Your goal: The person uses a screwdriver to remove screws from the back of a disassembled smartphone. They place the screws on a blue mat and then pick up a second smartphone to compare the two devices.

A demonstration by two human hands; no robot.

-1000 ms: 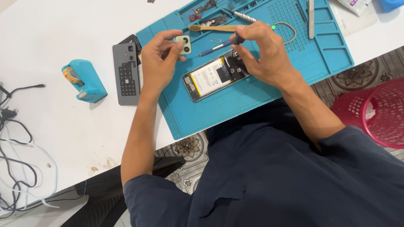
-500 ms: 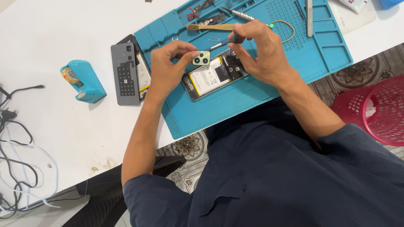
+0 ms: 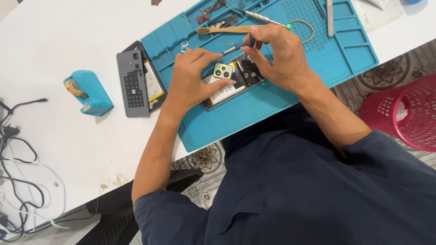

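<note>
My left hand (image 3: 190, 81) pinches the small pale-green camera bezel (image 3: 223, 71) at its edges, keeping its glossy lenses clean, right over the opened phone (image 3: 227, 86), while my right hand (image 3: 277, 56) pinches a slim screwdriver (image 3: 236, 46) (tip hidden) above the ribbed blue silicone mat (image 3: 290, 104).

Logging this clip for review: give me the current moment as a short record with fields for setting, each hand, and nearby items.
setting: white table with a blue silicone repair mat
work item: opened black smartphone, back cover off, lying on the mat
left hand: holds a small pale-green camera cover plate over the phone
right hand: grips a thin blue-handled screwdriver, tip side at the phone's top
nearby: wooden-handled brush, grey rectangular phone back cover, blue tape dispenser, red plastic basket
</note>
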